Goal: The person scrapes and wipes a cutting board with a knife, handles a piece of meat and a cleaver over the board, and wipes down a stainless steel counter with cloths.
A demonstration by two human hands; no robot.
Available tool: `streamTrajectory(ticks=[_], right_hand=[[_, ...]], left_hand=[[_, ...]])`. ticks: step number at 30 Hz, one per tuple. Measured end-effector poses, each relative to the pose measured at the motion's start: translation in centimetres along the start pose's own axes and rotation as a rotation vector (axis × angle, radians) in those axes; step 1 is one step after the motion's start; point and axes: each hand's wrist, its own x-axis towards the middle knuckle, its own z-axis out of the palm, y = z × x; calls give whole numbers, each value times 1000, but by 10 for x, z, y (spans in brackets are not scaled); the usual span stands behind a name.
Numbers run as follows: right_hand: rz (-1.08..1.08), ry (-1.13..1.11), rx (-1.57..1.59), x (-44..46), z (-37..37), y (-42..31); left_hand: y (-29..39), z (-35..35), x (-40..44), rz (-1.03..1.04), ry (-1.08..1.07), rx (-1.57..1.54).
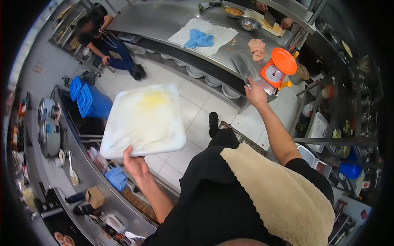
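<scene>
A thick white cutting board point(141, 119) with a yellow stain hangs over the floor, held at its near edge by my left hand point(136, 166). Its thumb lies on top and the other fingers are mostly hidden underneath. At the counter's near edge, my right hand point(256, 94) is closed on a cleaver point(245, 65), whose broad blade lies over the steel counter point(160, 18). Just right of the blade stands an orange kitchen scale point(274, 74) with a round orange pan point(284, 60). A crumpled pinkish cloth point(257, 49) lies behind the cleaver.
A blue cloth point(199, 38) rests on a white towel point(217, 33). Metal bowls point(249, 23) stand farther back, near another person's hands at a board point(258, 17). A seated person point(96, 37) is at the far left. Blue bins point(93, 100) and a lower-left counter point(98, 172) flank me.
</scene>
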Motion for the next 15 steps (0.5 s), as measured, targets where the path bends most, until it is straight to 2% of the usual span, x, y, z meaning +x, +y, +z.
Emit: streamTrajectory(ticks=[6,8,9,12,15], right_hand=[[72,-8,-31,92,33,12],[34,77,3,111,58,35],[18,120,23,116,71,42],[104,32,-70,125,65,39],[76,79,-123,129,68,37]], left_hand=[[13,107,107,52,-136,-36],[12,147,140,16,-174,-38],[12,166,156,-2,-196,-37],[7,213,204,-13,-229,-29],[3,256,253,-55,-291,-44]])
